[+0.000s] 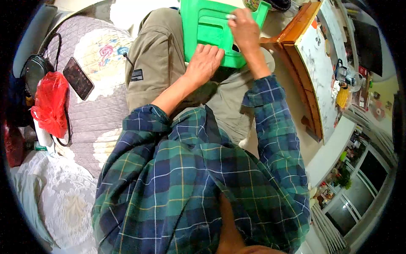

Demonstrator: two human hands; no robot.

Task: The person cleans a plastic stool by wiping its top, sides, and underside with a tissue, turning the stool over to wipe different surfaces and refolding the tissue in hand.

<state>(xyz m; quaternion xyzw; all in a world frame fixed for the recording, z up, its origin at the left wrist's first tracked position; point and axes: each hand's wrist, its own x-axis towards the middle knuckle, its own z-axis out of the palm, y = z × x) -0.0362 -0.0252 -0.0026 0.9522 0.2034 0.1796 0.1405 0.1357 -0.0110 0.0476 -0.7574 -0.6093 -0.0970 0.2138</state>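
A bright green plastic piece, which looks like a stool point(203, 12), is tilted between my knees at the top of the head view. My left hand point(205, 63) is closed over its near edge, with the knuckles up and the thumb hidden. Above the stool's right side, my right hand point(245, 31) is in a closed pinch. A small white object point(231, 17) sticks out from its fingertips; its kind is too small to make out. Just left of the right wrist, a small black patch point(235, 48) shows at the stool's edge.
To the left, a quilted sofa cover point(84, 114) bears a dark phone point(78, 78), a red plastic bag point(50, 97) and a black bag point(37, 70). On the right stands a wooden table point(311, 51) with a marble-look top, holding several items near its far edge.
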